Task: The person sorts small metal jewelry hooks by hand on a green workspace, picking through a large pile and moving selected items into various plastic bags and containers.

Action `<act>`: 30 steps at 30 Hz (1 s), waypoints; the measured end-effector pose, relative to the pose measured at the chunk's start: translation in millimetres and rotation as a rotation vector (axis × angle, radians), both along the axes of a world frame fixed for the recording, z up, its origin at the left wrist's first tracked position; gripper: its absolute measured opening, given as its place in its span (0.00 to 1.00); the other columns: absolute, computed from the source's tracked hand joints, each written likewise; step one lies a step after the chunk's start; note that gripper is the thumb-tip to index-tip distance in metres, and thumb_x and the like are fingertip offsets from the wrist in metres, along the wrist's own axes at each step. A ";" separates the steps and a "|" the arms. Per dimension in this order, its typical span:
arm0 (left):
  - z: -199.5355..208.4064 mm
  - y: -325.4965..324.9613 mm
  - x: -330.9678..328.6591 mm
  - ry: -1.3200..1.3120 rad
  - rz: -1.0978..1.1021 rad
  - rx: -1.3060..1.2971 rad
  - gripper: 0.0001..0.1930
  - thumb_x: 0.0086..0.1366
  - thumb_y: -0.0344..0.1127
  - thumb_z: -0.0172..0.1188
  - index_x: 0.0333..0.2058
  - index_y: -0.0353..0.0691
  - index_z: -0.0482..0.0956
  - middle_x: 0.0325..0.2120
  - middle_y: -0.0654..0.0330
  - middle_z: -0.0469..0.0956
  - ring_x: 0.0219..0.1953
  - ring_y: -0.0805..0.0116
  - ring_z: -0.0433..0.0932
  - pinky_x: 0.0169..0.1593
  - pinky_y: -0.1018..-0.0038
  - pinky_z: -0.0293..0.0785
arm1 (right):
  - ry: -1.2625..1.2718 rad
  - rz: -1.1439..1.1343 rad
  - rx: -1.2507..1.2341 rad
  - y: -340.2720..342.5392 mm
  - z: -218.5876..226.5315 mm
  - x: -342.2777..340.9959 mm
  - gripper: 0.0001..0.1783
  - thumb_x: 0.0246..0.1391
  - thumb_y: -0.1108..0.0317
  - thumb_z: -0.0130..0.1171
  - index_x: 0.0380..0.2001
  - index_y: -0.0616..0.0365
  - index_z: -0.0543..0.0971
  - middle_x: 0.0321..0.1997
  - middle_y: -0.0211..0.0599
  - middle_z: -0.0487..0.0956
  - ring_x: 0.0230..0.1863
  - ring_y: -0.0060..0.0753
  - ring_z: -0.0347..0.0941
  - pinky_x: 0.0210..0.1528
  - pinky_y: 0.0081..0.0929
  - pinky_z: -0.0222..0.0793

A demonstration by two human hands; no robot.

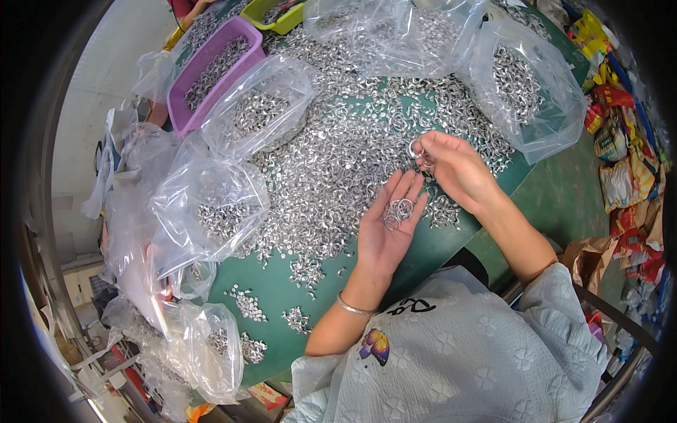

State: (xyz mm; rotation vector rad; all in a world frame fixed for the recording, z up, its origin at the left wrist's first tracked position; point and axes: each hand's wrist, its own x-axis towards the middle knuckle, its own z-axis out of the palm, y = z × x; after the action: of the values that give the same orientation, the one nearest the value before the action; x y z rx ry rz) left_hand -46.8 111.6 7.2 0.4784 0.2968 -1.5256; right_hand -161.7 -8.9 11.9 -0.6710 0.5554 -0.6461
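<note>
My left hand [381, 240] lies palm up over the near edge of the heap, its fingers stretched out. Several silvery metal rings [398, 211] rest on its fingers and palm. Just right of it and slightly farther away, my right hand [458, 168] pinches a shiny metal ring [415, 149] between thumb and fingertips; other fingers are curled, and something else metallic shows under them. Beneath both hands spreads a wide heap of small silvery metal pieces [317, 169], many of them curved or ring-shaped. A smaller pile [442, 210] sits below my right wrist.
The heap covers much of a green tabletop [395, 271]. Clear plastic bags of metal pieces stand around it, at left [211, 204], far left [261, 106] and right [525, 92]. A purple basket [211, 74] and a yellow-green basket [282, 21] stand at the back. Colourful packages [620, 176] line the right side.
</note>
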 end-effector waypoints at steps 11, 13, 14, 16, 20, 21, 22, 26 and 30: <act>-32.0 24.5 7.0 0.127 -0.077 -0.046 0.18 0.64 0.28 0.47 0.53 0.36 0.65 0.38 0.56 0.74 0.30 0.74 0.70 0.30 0.81 0.68 | 0.615 0.185 -1.501 1.9 -7.7 2.1 0.10 0.50 0.74 0.54 0.38 0.61 0.76 0.37 0.37 0.73 0.42 0.36 0.70 0.44 0.29 0.65; -21.2 28.2 7.4 -0.062 -0.158 -0.017 0.16 0.63 0.28 0.49 0.50 0.35 0.67 0.30 0.60 0.73 0.24 0.77 0.66 0.24 0.82 0.62 | 0.575 0.084 -1.239 -9.1 -7.7 -3.3 0.10 0.46 0.77 0.55 0.35 0.61 0.75 0.37 0.40 0.72 0.41 0.41 0.68 0.45 0.33 0.65; -15.8 28.2 7.9 -0.156 -0.198 -0.002 0.15 0.63 0.28 0.50 0.48 0.34 0.69 0.26 0.61 0.73 0.21 0.78 0.64 0.21 0.82 0.59 | 0.656 0.050 -1.138 -16.6 -1.5 -12.0 0.09 0.46 0.77 0.56 0.34 0.61 0.76 0.37 0.39 0.72 0.40 0.41 0.68 0.44 0.32 0.65; -10.8 25.4 7.6 -0.741 -0.285 0.059 0.12 0.63 0.30 0.52 0.45 0.34 0.71 0.23 0.64 0.72 0.19 0.78 0.64 0.21 0.81 0.60 | 0.786 -0.038 -1.242 -28.0 1.4 -31.7 0.08 0.42 0.76 0.59 0.31 0.60 0.76 0.35 0.37 0.71 0.40 0.41 0.67 0.44 0.33 0.63; -6.0 0.3 10.2 -1.858 -0.343 0.072 0.09 0.58 0.31 0.58 0.38 0.36 0.77 0.18 0.60 0.72 0.17 0.68 0.68 0.22 0.73 0.65 | 0.969 0.124 -1.562 -14.2 -3.1 -38.0 0.11 0.36 0.71 0.65 0.28 0.55 0.77 0.32 0.34 0.69 0.41 0.37 0.65 0.44 0.33 0.59; -3.1 -10.5 10.2 -2.085 -0.376 0.067 0.10 0.57 0.31 0.59 0.38 0.36 0.77 0.19 0.58 0.72 0.17 0.65 0.70 0.22 0.71 0.66 | 1.031 0.114 -1.624 -10.9 -8.2 -37.9 0.10 0.37 0.70 0.65 0.27 0.56 0.77 0.31 0.33 0.69 0.41 0.36 0.64 0.41 0.32 0.59; -5.0 -18.9 8.9 -2.231 -0.294 0.029 0.10 0.55 0.30 0.60 0.37 0.36 0.77 0.20 0.56 0.73 0.16 0.65 0.70 0.22 0.72 0.67 | 1.044 0.101 -1.640 -9.1 -14.5 -33.8 0.09 0.37 0.71 0.65 0.26 0.57 0.77 0.32 0.32 0.69 0.41 0.36 0.64 0.42 0.32 0.58; -6.3 -44.0 -6.1 -2.454 -0.375 -0.023 0.06 0.55 0.34 0.60 0.30 0.39 0.78 0.27 0.53 0.76 0.23 0.53 0.76 0.27 0.62 0.71 | 0.921 -0.111 -1.601 -12.9 -17.0 -33.8 0.06 0.41 0.71 0.62 0.26 0.58 0.77 0.31 0.33 0.71 0.35 0.34 0.67 0.37 0.28 0.61; -16.6 -55.6 -5.6 -2.523 -0.386 -0.072 0.05 0.55 0.32 0.59 0.27 0.36 0.76 0.24 0.53 0.75 0.21 0.57 0.75 0.25 0.67 0.71 | 0.817 -0.156 -1.048 -22.8 -16.6 -43.3 0.04 0.50 0.71 0.57 0.28 0.61 0.77 0.24 0.30 0.74 0.22 0.20 0.66 0.23 0.17 0.59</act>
State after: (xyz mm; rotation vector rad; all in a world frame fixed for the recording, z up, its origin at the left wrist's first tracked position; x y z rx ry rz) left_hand -52.4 56.1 -9.4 1.9431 -1.8162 -0.2710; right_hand -205.0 -31.8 -4.6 -1.9370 1.0281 -0.7873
